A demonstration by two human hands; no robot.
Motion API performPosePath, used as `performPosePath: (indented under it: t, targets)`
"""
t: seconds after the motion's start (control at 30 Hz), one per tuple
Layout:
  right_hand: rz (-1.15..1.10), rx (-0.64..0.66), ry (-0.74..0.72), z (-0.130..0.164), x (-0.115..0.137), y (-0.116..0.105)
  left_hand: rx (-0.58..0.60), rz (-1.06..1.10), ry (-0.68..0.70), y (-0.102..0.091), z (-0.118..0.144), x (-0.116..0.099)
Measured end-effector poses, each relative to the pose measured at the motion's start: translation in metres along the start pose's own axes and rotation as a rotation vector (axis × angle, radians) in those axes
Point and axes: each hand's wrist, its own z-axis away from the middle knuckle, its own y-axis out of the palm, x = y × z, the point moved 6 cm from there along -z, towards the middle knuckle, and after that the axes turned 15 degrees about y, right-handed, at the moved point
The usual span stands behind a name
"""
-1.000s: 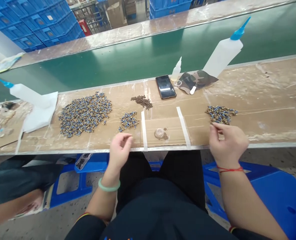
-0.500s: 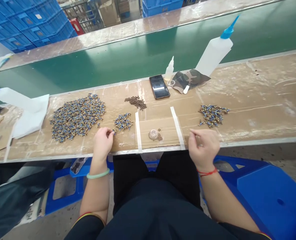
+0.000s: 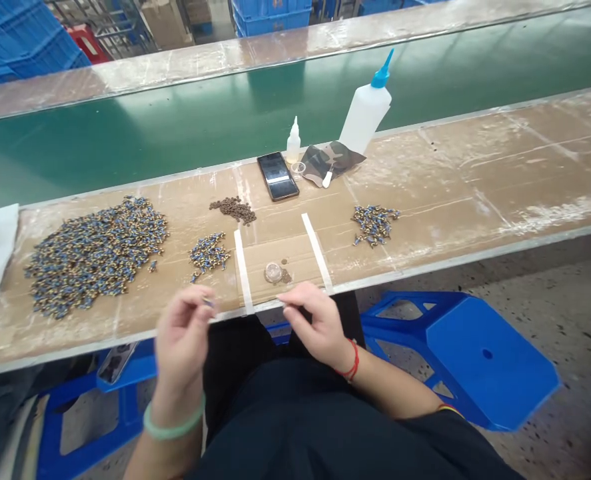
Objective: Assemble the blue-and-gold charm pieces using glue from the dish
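Observation:
My left hand [image 3: 182, 327] is raised over the table's front edge, its thumb and fingertips pinching a small blue-and-brass part [image 3: 208, 303]. To the right, my right hand [image 3: 315, 320] is closed in a pinch; whatever sits between its fingertips is too small to make out. Just beyond that hand, a small round clear dish [image 3: 273, 272] rests on a cardboard piece [image 3: 260, 250], with a few brown discs [image 3: 286, 275] beside it. A small pile of blue-and-brass parts [image 3: 209, 253] lies beyond my left hand.
Farther left spreads a large heap of the parts [image 3: 95, 253]; a smaller pile [image 3: 374, 224] lies right. Brown discs [image 3: 234, 209], a phone [image 3: 278, 177], a small dropper bottle [image 3: 294, 141], a dark pouch [image 3: 331, 163] and a large white bottle [image 3: 366, 117] stand behind. A blue stool [image 3: 490, 360] is at right.
My left hand has lifted off the table beside the small pile with a part in its pinch. My right hand has moved left, near the dish. The whole view has turned right.

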Motion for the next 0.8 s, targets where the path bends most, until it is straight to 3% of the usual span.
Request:
performPosePath:
  t: [0.07,0.13,0.2,0.33,0.47,0.6,0.8]
  targets:
    - [-0.098,0.119,0.047,0.0,0.005,0.012,0.141,0.307,-0.036,0.041,0.011,-0.013]
    - [-0.166,0.129,0.083,0.001,0.006,0.016,0.151,0.475,-0.068,0.067,0.014,-0.024]
    - [-0.177,0.067,0.084,0.003,0.005,0.014,0.113,0.532,-0.1,0.079,0.013,-0.029]
    - [-0.067,-0.031,0.034,0.008,0.002,0.008,0.089,0.528,-0.208,0.088,0.013,-0.023]
    - [0.078,-0.044,-0.012,0.009,-0.001,0.006,0.021,0.51,-0.343,0.091,0.016,-0.015]
    - [0.222,-0.07,-0.17,0.007,0.0,0.004,-0.005,0.578,-0.439,0.095,0.012,-0.017]
    - [0.356,0.04,-0.413,0.006,-0.003,-0.001,0.047,0.631,-0.484,0.096,0.005,-0.016]
